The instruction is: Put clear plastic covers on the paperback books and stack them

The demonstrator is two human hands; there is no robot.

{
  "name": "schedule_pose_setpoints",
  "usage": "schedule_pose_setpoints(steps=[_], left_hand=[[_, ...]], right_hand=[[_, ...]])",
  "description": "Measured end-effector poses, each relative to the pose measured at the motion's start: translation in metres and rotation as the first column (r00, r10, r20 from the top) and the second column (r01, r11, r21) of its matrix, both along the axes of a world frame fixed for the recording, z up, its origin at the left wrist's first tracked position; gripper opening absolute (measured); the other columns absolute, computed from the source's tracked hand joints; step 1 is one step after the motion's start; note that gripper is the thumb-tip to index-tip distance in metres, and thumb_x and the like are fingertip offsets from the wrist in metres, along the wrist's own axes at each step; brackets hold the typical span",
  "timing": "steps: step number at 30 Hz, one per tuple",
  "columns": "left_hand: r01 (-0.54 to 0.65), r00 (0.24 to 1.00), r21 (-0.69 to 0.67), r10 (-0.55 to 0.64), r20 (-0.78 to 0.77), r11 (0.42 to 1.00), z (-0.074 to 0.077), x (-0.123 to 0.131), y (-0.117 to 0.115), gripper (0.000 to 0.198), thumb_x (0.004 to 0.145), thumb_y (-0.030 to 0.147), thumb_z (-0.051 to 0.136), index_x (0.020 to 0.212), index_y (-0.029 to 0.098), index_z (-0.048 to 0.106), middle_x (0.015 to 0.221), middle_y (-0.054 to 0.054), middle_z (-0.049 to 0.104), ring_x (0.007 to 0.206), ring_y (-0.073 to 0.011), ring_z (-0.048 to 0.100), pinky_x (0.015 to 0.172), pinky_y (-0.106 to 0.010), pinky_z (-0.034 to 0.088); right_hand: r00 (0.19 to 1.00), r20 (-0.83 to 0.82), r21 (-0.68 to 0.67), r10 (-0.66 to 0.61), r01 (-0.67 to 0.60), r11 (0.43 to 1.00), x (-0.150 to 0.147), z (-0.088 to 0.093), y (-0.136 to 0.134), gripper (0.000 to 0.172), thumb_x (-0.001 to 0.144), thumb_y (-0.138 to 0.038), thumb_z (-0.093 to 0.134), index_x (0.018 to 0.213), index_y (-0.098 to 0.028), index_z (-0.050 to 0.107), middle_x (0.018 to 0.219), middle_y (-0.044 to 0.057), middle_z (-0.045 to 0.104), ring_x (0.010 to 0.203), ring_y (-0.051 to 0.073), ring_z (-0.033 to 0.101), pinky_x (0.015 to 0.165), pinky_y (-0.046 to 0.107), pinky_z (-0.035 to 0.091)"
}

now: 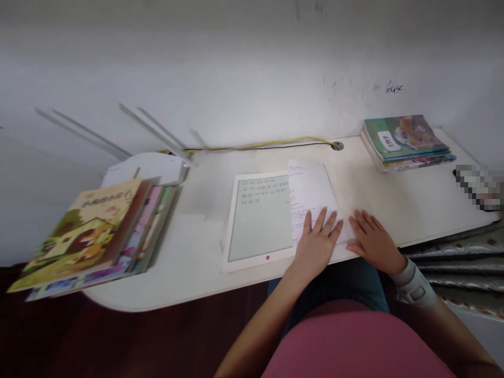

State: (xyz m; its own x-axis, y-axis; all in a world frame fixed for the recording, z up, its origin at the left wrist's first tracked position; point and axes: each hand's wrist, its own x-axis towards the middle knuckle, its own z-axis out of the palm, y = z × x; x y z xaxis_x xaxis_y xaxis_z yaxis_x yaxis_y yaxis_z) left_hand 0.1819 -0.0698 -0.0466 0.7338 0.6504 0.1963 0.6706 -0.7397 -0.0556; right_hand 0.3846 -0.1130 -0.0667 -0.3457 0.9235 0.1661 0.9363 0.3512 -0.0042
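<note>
A large booklet lies spread on the white desk in front of me. Its left side is a pale green page with a few lines of print; on the right is a white printed sheet, curled at its top. My left hand rests on the lower part of this sheet, fingers spread and pointing away from me. Beside it, my right hand lies flat at the sheet's lower right edge, fingers a little apart. A grey band wraps the right wrist. Neither hand grips anything.
On the left a stack of picture books overhangs the desk, with a white router behind it. More books lie at the back right, near a blurred-out phone-like object. Yellow and black cables run along the wall into a desk hole.
</note>
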Motion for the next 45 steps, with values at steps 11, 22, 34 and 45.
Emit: schedule_pose_setpoints(steps=[11, 22, 34, 45], left_hand=[[0.028, 0.999, -0.008, -0.029, -0.015, 1.000, 0.007, 0.021, 0.000, 0.042, 0.093, 0.026, 0.037, 0.133, 0.020, 0.049, 0.144, -0.007, 0.043, 0.135, -0.0337, 0.032, 0.107, -0.063, 0.022], [0.087, 0.990, -0.063, -0.093, -0.103, 0.994, 0.009, 0.024, 0.000, 0.042, 0.094, 0.018, 0.033, 0.130, 0.001, 0.048, 0.138, -0.020, 0.047, 0.129, -0.0230, 0.044, 0.108, -0.036, 0.032], [-0.047, 0.957, -0.301, -0.044, -0.287, 0.953, 0.058, 0.018, 0.084, 0.072, 0.084, 0.058, 0.050, 0.137, 0.011, 0.042, 0.148, -0.017, 0.033, 0.140, -0.0382, 0.015, 0.107, -0.066, 0.006], [-0.023, 0.952, -0.364, -0.091, -0.294, 0.931, 0.032, 0.020, 0.089, 0.078, 0.085, 0.062, 0.041, 0.144, 0.013, 0.028, 0.151, -0.018, 0.023, 0.140, -0.0355, 0.017, 0.106, -0.067, 0.004]], right_hand=[[0.992, -0.128, -0.016, 0.012, -0.014, 1.000, 0.007, -0.007, -0.001, 0.073, 0.092, -0.055, 0.029, 0.145, -0.006, 0.024, 0.146, 0.020, 0.035, 0.137, 0.028, 0.028, 0.108, 0.048, 0.029], [0.997, -0.073, -0.045, -0.015, 0.012, 0.999, 0.002, 0.002, -0.002, 0.066, 0.090, -0.055, 0.038, 0.142, -0.014, 0.035, 0.148, 0.020, 0.031, 0.138, 0.031, 0.024, 0.107, 0.048, 0.029], [0.998, -0.055, -0.035, -0.004, 0.002, 0.999, 0.000, 0.004, -0.002, 0.058, 0.091, -0.052, 0.040, 0.135, -0.016, 0.046, 0.146, 0.018, 0.036, 0.137, 0.030, 0.029, 0.107, 0.047, 0.029], [0.992, -0.032, -0.048, -0.119, 0.118, 0.992, 0.047, -0.004, 0.041, 0.069, 0.089, -0.058, 0.034, 0.140, -0.011, 0.035, 0.146, 0.019, 0.036, 0.136, 0.030, 0.030, 0.107, 0.051, 0.025]])
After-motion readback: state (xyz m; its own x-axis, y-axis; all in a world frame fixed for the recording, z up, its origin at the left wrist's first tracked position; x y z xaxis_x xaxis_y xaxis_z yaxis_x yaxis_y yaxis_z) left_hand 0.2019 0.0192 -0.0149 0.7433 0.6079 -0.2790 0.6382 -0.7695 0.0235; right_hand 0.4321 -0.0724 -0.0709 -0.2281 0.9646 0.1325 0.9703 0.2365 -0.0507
